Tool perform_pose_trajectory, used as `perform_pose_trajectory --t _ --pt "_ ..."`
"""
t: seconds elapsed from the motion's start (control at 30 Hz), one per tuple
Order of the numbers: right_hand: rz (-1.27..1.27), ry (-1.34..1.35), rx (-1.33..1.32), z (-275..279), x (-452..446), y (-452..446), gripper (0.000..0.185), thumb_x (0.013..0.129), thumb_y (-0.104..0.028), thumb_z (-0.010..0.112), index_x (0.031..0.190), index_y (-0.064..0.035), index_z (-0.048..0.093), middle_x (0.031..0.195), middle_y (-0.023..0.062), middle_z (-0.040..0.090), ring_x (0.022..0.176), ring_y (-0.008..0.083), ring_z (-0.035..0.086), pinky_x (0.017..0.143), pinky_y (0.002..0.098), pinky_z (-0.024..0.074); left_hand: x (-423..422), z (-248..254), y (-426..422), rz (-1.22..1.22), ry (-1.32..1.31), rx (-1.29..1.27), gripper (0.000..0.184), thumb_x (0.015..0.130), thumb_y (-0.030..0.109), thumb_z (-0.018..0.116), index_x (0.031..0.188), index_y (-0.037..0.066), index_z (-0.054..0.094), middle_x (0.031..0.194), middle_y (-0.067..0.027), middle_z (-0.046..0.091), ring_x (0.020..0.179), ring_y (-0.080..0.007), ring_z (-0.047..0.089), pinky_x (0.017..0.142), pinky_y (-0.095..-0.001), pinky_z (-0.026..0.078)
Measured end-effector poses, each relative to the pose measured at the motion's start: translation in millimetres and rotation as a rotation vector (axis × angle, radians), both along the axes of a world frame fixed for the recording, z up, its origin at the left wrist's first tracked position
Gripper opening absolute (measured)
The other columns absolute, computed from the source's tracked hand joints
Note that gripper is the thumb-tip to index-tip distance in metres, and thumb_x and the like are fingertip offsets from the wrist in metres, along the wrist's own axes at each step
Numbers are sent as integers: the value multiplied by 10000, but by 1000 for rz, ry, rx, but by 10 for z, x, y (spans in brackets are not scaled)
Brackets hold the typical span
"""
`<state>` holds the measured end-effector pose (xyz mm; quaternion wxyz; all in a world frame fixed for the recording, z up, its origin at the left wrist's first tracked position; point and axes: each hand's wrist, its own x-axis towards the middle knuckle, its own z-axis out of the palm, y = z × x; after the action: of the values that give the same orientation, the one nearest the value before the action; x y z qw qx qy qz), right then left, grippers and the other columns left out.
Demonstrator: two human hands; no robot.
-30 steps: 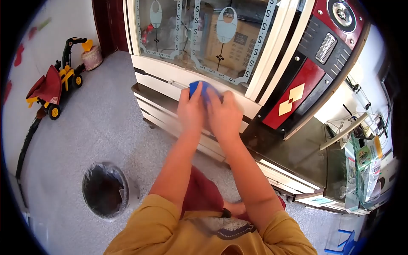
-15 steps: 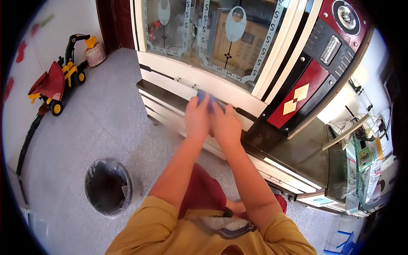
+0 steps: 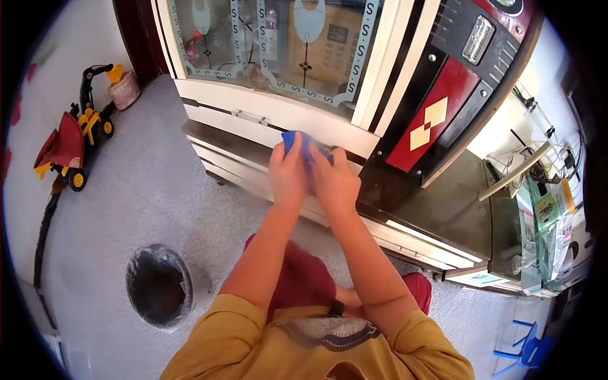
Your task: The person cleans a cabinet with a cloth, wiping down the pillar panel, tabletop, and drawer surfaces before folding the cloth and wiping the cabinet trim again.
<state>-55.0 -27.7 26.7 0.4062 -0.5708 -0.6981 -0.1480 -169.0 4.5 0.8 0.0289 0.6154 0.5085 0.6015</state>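
A blue cloth [image 3: 303, 147] is bunched between my two hands, in front of the drawers of a cream cabinet [image 3: 253, 101]. My left hand [image 3: 288, 176] grips its left side, with the thumb and fingers pressed together. From the right, my right hand [image 3: 334, 182] closes on the same cloth, its fingers bent over it. Both hands are side by side near the top drawer, to the right of its metal handle [image 3: 250, 118]. The lower part of the cloth is hidden behind the hands.
A lined trash bin [image 3: 158, 286] stands on the floor at lower left. Beyond it is a toy excavator [image 3: 76, 142]. A red and black speaker [image 3: 437, 114] stands on a dark countertop [image 3: 443, 206] at right. A blue chair [image 3: 529, 348] is at lower right.
The view has shifted, so the cabinet and speaker lie further left in it. My hands, still on the blue cloth, are now further right of the drawer handle.
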Motion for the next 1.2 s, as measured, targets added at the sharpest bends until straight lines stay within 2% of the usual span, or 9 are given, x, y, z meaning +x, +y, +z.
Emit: perform_pose_trajectory --t 0.13,0.23,0.37,0.4,0.5,0.63,0.67,0.87,1.2 --pt "-20 17 -21 -109 20 -49 350 934 -233 772 1281 -279 758 993 79 607 768 297 698 611 439 572 -45 -34 -66 -29 19 -64 529 951 -41 698 1441 158 709 1169 -152 663 1014 -353 685 895 -410 566" --pt "17 134 -92 90 127 -181 375 900 -172 801 1258 -281 775 1042 76 635 842 305 717 683 432 596 -35 164 -201 -123 -13 -168 519 935 -47 713 1415 149 731 1169 -158 677 1022 -345 690 907 -398 564" --pt "76 267 207 597 455 -420 475 841 -73 834 1252 -309 793 1149 82 673 874 301 724 731 404 608 243 707 -389 -253 -102 115 506 940 -27 726 1409 163 741 1173 -142 676 1046 -316 679 928 -378 560" --pt "83 286 249 763 522 -451 451 845 -14 827 1245 -222 810 1126 138 661 875 285 688 746 371 574 339 870 -412 -252 -90 143 507 946 -22 724 1416 166 735 1182 -141 674 1048 -315 680 929 -378 561" --pt "12 292 374 1060 671 -395 423 854 -31 808 1229 -227 807 1154 131 672 876 320 707 732 387 593 608 1117 -315 -277 -70 181 505 973 8 715 1445 184 710 1238 -140 660 1072 -314 678 935 -387 564" --pt "106 333 369 693 864 -145 416 855 -12 801 1201 -242 810 1176 120 670 887 319 705 750 393 596 728 749 -139 -161 40 191 511 962 7 732 1442 181 714 1280 -154 640 1120 -332 664 951 -393 560" --pt "102 351 256 535 872 -164 486 835 69 803 1234 -209 797 1203 124 638 1021 308 674 825 367 570 721 622 -135 -152 53 183 517 956 1 738 1442 176 714 1277 -155 640 1120 -334 662 951 -393 558" --pt "108 392 108 -56 808 -252 444 833 16 774 1178 -261 807 1163 95 666 883 316 717 713 411 603 559 -130 -206 -116 162 103 542 929 -26 757 1440 151 713 1251 -155 638 1090 -331 653 941 -391 551" --pt "40 303 -188 -26 795 -488 307 872 -70 806 1146 -208 806 1127 87 672 859 317 718 737 412 588 294 -100 -367 -214 292 -112 454 941 53 771 1385 141 744 1148 -149 667 936 -309 685 833 -395 566"
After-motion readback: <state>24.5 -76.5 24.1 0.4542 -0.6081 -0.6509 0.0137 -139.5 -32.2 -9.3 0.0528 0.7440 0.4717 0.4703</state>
